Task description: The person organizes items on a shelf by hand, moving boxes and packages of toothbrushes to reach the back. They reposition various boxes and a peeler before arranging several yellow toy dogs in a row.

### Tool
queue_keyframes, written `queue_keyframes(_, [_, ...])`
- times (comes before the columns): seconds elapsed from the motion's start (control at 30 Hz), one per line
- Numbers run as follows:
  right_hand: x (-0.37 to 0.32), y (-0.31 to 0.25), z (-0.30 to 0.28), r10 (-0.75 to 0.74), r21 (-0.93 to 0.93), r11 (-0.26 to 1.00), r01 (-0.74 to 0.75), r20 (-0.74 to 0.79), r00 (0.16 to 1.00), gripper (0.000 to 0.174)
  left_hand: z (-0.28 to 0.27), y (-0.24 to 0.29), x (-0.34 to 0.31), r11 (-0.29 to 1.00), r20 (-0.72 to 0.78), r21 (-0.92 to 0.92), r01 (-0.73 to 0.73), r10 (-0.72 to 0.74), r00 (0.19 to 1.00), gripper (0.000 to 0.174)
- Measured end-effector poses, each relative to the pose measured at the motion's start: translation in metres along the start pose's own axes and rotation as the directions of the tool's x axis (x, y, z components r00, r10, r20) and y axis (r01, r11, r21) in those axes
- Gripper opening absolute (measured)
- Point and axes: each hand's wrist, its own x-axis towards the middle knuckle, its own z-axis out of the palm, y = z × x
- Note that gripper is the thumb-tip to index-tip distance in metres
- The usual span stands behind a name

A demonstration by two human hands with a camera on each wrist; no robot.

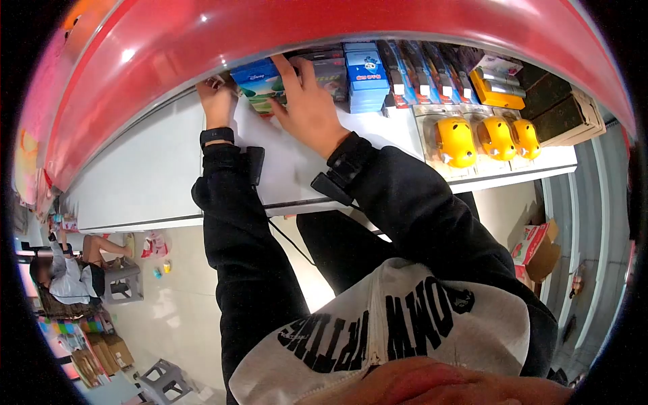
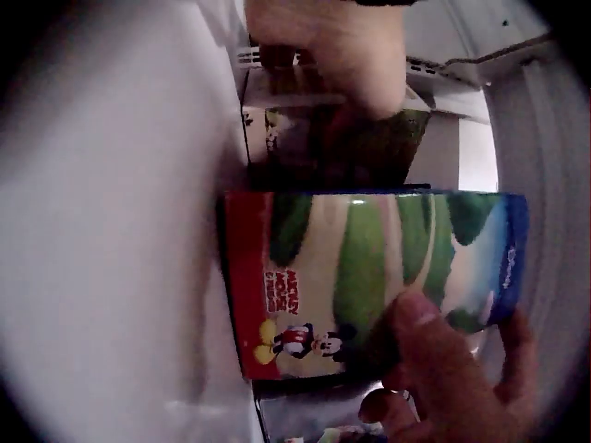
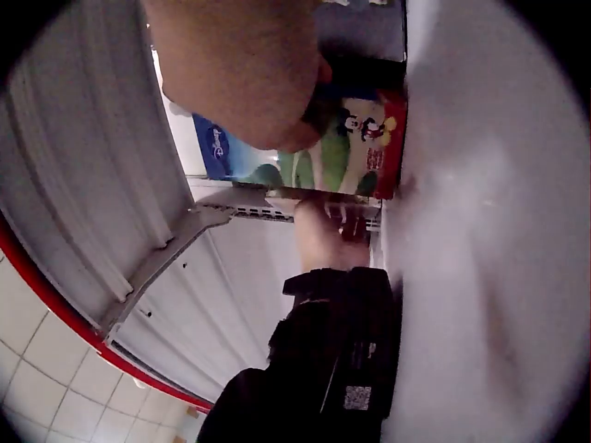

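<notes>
A Disney Mickey Mouse box (image 2: 360, 249) with a red end and green hills on its face stands at the shelf's back row. My right hand (image 1: 307, 108) grips it, thumb (image 2: 416, 309) on the printed face and fingers round its edge. Left of it, my left hand (image 1: 216, 104) reaches in under the red rim. In the left wrist view, that hand (image 2: 332, 46) overlaps a second box (image 2: 272, 134) with a green picture; its fingers are mostly hidden, and I cannot tell how they hold it. The right wrist view shows the Mickey box (image 3: 300, 171) in front of the left hand (image 3: 323, 240).
Blue boxes (image 1: 368, 91) are stacked to the right, beside dark packs (image 1: 425, 74). Yellow toys (image 1: 455, 142) in clear packs line the front of the white shelf (image 1: 135, 162). Red curved rim (image 1: 283, 27) overhangs it. A person (image 1: 71, 280) sits at far left near a grey stool (image 1: 165, 381).
</notes>
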Motion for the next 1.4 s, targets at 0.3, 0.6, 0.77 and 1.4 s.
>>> queue_keyframes(0.3, [0.003, 0.000, -0.002, 0.026, -0.018, 0.999, -0.027, -0.023, 0.999, 0.073, -0.007, 0.000, -0.006, 0.997, 0.093, 0.077, 0.017, -0.025, 0.995, 0.064])
queue_keyframes(0.6, [0.004, 0.002, -0.001, 0.048, -0.017, 0.999, -0.049, -0.047, 0.998, 0.073, -0.009, 0.002, -0.011, 0.999, 0.060, 0.021, 0.024, -0.026, 0.998, 0.070])
queue_keyframes(0.77, [0.002, 0.002, -0.004, 0.034, 0.019, 0.999, -0.033, -0.069, 0.997, 0.070, -0.021, 0.017, -0.020, 0.999, -0.024, -0.029, 0.037, -0.038, 0.999, 0.079])
queue_keyframes(1.4, [-0.026, 0.001, -0.021, 0.252, 0.502, 0.849, -0.162, -0.116, 0.961, 0.035, -0.107, 0.077, -0.125, 0.919, 0.330, -0.074, 0.387, -0.344, 0.879, 0.063])
